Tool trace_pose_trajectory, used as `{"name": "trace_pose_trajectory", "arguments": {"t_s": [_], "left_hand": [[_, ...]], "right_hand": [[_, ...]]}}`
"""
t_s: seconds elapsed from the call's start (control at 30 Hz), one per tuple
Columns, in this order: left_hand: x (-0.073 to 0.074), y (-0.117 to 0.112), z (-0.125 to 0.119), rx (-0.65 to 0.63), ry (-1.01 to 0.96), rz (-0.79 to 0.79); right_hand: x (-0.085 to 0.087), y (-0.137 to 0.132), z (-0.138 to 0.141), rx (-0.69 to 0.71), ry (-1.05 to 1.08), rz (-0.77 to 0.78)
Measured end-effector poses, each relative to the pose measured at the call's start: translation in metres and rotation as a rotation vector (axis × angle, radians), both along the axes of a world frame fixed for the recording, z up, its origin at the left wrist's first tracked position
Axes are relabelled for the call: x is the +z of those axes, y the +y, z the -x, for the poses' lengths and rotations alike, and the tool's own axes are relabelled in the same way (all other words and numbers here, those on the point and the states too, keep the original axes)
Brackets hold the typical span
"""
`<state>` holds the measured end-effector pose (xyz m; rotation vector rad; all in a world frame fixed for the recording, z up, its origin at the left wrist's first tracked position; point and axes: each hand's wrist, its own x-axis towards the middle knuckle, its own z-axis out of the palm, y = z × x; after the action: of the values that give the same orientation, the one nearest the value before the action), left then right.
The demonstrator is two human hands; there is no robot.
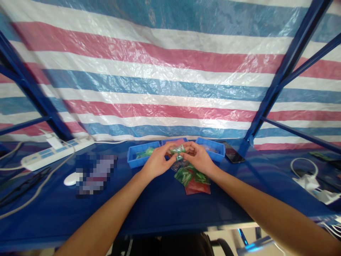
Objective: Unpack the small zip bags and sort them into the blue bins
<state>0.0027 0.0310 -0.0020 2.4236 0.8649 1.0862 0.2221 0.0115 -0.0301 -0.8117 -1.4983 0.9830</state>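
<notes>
My left hand [156, 162] and my right hand [198, 157] come together over the blue table, fingers bent inward. Between their fingertips is a small clear-and-green plastic bag [177, 149], pinched from both sides; its contents are too small to make out. Just below the hands lie several green plastic bags [184, 176] with light, thin pieces inside, partly on top of a red bag [197, 188]. Behind the hands stand a left blue bin [136, 163] with green bags, a middle blue bin [166, 141] with something pink, mostly hidden, and a right blue bin [218, 155] with clear bags.
A dark phone [234, 153] lies right of the bins. On the left are a white power strip [55, 153] with cables, a white rounded object [70, 179] and a pixelated item [98, 174]. White chargers [309, 183] sit at right. Striped sheeting [170, 81] hangs behind.
</notes>
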Motion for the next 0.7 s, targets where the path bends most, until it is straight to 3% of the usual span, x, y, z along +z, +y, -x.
{"name": "trace_pose_trajectory", "arguments": {"t_s": [0.1,0.33,0.7], "left_hand": [[0.004,-0.005,0.002,0.012,0.086,-0.141],[0.009,-0.011,-0.001,-0.07,0.104,-0.26],[0.008,-0.006,0.0,-0.078,0.093,-0.324]], "right_hand": [[0.0,0.001,0.0,-0.002,0.005,0.01],[0.004,0.002,-0.003,0.014,0.072,0.038],[0.003,0.001,-0.006,-0.038,-0.013,0.107]]}}
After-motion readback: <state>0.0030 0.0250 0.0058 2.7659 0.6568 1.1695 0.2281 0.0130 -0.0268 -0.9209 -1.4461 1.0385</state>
